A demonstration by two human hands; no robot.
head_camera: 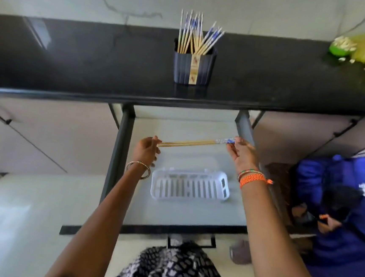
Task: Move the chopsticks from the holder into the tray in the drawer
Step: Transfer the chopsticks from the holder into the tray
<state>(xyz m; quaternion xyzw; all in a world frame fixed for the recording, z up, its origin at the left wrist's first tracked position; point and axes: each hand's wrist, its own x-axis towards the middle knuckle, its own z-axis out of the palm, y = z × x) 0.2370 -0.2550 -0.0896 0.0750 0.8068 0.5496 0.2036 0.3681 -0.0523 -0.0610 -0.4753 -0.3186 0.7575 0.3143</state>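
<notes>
Far to the left of the grip, cupboard doors (pixel 34 129) with dark handles stand under the black counter (pixel 73 67).

The left hand (pixel 146 149) pinches the plain wooden tips of a pair of chopsticks (pixel 190 142), its fingers curled round their ends. A thin bangle (pixel 139 167) sits on that wrist. The pair runs level from this hand across to the other, held in the air above the open drawer (pixel 182 204).

Below the held pair, and nearer the person, a white slotted tray (pixel 189 186) lies on the drawer floor with nothing in it. It lies between the two forearms, apart from both hands. Straight beyond the pair, up on the counter, a dark ribbed holder (pixel 193 67) stands upright with many more chopsticks fanned out of its top, their blue-patterned ends uppermost. A pale label strip runs down its front.

The right hand (pixel 241 155) grips the blue-and-white patterned ends of the pair between fingers and thumb. Orange thread bands (pixel 253 178) and a bangle circle that wrist.

Right of this hand, below the drawer's side, a person in blue clothing (pixel 336 207) crouches near the floor. Far up and to the right, on the counter, a green bowl (pixel 339 49) shows, blurred.
</notes>
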